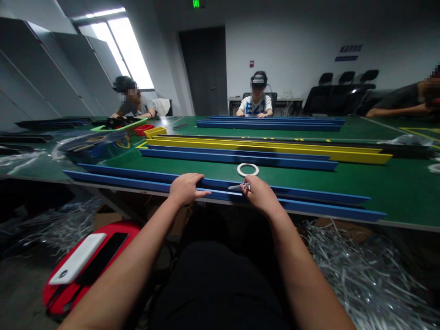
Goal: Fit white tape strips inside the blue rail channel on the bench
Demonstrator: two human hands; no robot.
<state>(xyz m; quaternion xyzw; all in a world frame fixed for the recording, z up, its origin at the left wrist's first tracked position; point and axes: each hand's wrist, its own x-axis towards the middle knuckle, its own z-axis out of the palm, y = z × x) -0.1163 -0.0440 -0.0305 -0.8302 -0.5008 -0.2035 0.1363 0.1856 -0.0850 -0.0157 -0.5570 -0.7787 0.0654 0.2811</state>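
Note:
A long blue channel strip [309,207] lies along the near table edge, its two raised walls running left to right. My left hand [185,189] rests across it left of centre, thumb stretched toward the near wall and fingers over the far one, with a gap between them. Farther right, my right hand [260,195] is closed in a pinch on a thin whitish pointed piece [235,187], which points left over the channel. Its exact kind is not clear. Just beyond the right hand, a white ring-shaped roll of tape [248,170] lies flat on the green table.
More blue strips [240,158] and yellow strips [275,147] lie farther back, with a red tray [143,130] at left. Co-workers [256,98] sit around the table. A red stool [62,293] carries a white device and a phone. Shredded strips [371,275] heap below right.

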